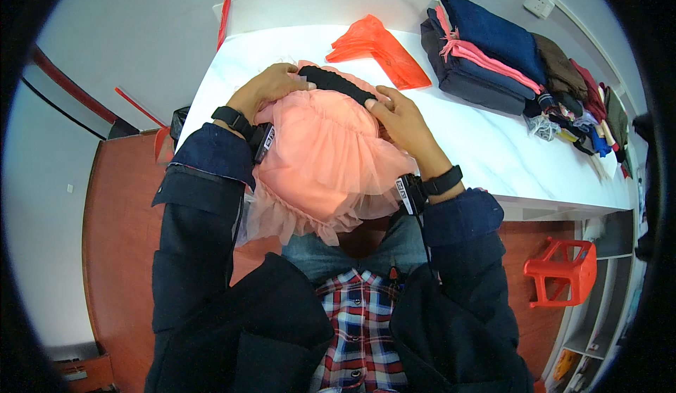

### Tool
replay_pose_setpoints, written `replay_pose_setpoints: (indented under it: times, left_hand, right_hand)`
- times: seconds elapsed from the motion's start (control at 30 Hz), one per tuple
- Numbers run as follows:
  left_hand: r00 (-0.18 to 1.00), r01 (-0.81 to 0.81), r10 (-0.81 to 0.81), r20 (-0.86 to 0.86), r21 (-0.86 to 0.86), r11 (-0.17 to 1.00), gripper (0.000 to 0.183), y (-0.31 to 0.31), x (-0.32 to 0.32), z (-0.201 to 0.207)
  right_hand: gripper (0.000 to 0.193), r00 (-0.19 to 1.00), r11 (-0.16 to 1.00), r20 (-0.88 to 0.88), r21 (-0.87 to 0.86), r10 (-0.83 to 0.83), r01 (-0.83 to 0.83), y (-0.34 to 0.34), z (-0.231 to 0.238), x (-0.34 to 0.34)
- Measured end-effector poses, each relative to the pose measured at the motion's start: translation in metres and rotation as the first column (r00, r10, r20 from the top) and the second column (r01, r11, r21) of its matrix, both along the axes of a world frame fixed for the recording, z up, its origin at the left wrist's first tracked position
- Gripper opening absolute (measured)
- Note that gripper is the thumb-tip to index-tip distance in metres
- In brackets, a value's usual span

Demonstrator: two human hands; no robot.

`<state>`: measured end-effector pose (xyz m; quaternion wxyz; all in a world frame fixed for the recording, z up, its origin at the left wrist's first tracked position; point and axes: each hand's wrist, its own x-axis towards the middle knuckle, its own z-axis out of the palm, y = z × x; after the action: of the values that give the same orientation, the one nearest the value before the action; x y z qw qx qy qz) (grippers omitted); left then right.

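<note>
Frankly, my left hand point(271, 87) was curled shut on the left end of the skirt point(327, 161) and its black waistband point(336, 85), on the near edge of the table point(479, 140). My right hand point(405, 122) pinched the band's right end, fingers closed. I judged the loose tulle overhanging my lap could drag the skirt off.

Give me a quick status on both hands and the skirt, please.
Left hand and right hand both grip the black waistband. Pink skirt hangs over white table edge. Orange bag beyond, apart.
</note>
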<state>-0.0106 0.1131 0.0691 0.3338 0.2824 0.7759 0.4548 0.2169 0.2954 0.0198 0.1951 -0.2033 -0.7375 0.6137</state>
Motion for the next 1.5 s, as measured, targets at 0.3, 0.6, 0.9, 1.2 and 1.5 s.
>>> replay_pose_setpoints:
  times: [0.3,0.6,0.9,1.2,1.5]
  left_hand:
    - [0.905,0.351,-0.314,-0.287,0.088,0.932,0.028,-0.003,0.024,0.019]
    - [-0.01,0.58,-0.587,-0.809,-0.483,0.656,0.028,0.092,0.087,0.068]
    - [0.18,0.338,-0.188,-0.966,-0.119,0.933,0.046,0.017,0.169,0.021]
    - [0.124,0.056,-0.131,-0.984,-0.125,0.991,0.019,0.014,0.183,-0.021]
    - [0.286,0.244,-0.019,-0.958,0.054,0.968,0.014,-0.001,0.195,-0.027]
  right_hand:
    - [0.011,0.985,0.976,0.099,0.159,0.138,-0.152,-0.022,0.001,0.041]
    - [0.025,0.959,0.937,-0.069,-0.206,0.275,-0.283,-0.099,0.002,0.092]
    - [0.023,0.982,0.67,-0.126,0.743,0.138,0.001,-0.04,-0.001,0.135]
    - [0.039,0.934,0.248,-0.06,0.968,0.352,-0.031,-0.028,-0.006,0.088]
    - [0.026,0.902,0.088,0.274,0.944,0.335,-0.319,-0.033,-0.045,0.042]
